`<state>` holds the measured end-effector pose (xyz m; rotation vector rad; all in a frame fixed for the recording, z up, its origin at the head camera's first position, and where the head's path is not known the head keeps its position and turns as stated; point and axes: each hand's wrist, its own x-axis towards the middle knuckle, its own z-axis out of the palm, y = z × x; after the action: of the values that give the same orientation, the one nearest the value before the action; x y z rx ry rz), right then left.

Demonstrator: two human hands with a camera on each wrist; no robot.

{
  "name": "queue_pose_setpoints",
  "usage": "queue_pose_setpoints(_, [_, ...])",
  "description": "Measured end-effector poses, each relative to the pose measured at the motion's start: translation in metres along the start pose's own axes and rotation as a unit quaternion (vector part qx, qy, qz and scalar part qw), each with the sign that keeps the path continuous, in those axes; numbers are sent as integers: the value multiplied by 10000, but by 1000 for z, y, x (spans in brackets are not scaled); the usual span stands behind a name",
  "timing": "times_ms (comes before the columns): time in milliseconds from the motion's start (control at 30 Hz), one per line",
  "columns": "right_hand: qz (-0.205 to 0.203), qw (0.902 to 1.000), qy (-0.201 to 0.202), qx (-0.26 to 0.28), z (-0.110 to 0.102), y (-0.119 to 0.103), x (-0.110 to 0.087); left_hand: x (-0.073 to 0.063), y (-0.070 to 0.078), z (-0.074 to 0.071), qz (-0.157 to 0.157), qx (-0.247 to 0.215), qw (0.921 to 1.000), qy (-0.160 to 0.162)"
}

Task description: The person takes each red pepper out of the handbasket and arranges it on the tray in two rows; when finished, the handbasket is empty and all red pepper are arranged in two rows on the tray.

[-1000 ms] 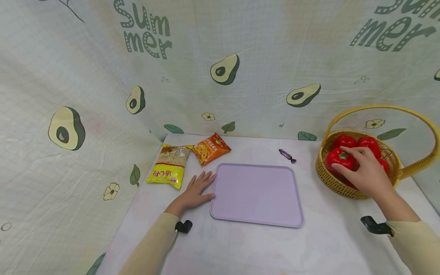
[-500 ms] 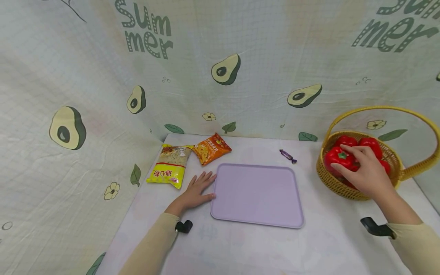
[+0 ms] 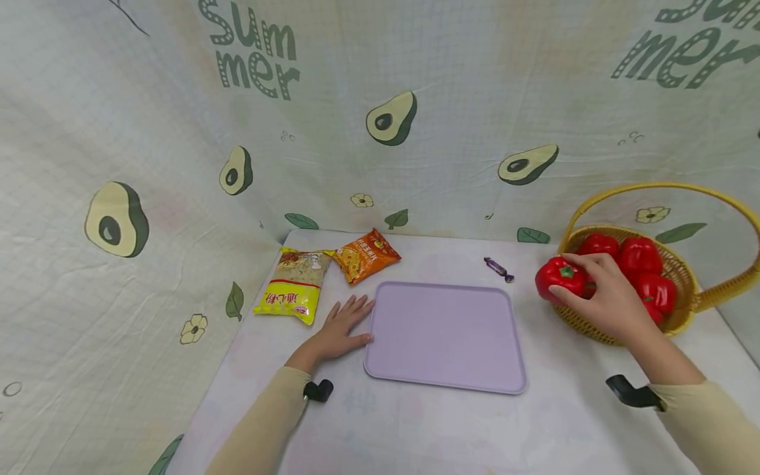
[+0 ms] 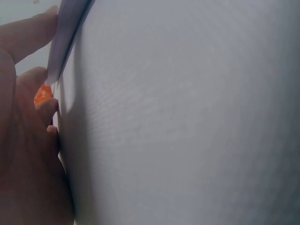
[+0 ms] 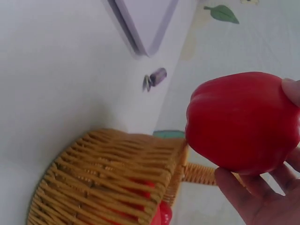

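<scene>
My right hand [image 3: 607, 300] grips a red bell pepper [image 3: 559, 278] with a green stem, thumb on one side and fingers on the other. The pepper is held up at the left rim of a yellow wicker basket [image 3: 584, 326]; in the right wrist view the held pepper [image 5: 243, 123] is above the rim. Several more red bell peppers [image 3: 656, 293] lie inside the basket. My left hand [image 3: 334, 333] rests flat with fingers spread, thumb and fingertips at the left edge of a light purple tray [image 3: 445, 336]. In the left wrist view fingertips touch the tray's edge [image 4: 65, 42].
Behind my left hand lie a yellow pasta bag [image 3: 293, 284] and an orange snack packet [image 3: 366, 256]. A small purple wrapped candy [image 3: 497, 269] lies between tray and basket. The basket's tall handle [image 3: 665, 186] arches over it. A patterned cloth [image 3: 439, 198] hangs behind the table.
My right hand has lifted the pepper out from among the others and carried it left to the basket's rim. The left hand and tray have stayed in place.
</scene>
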<state>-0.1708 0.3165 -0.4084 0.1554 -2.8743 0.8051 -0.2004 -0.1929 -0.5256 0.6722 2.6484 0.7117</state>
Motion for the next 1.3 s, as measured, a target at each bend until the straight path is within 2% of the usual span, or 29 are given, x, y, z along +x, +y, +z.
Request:
queue_pose_setpoints(633, [-428,9978,-231,448,45,-22,7,3,-1,2,22,53,10000,-17])
queue_pose_setpoints(933, [-460,9959,-340,701,61,-35,12,4,-2,4,6,45,10000,-26])
queue_pose_setpoints(1300, [-473,9917,-718,958,86,-53,23,1,-1,2,-37,29,10000,12])
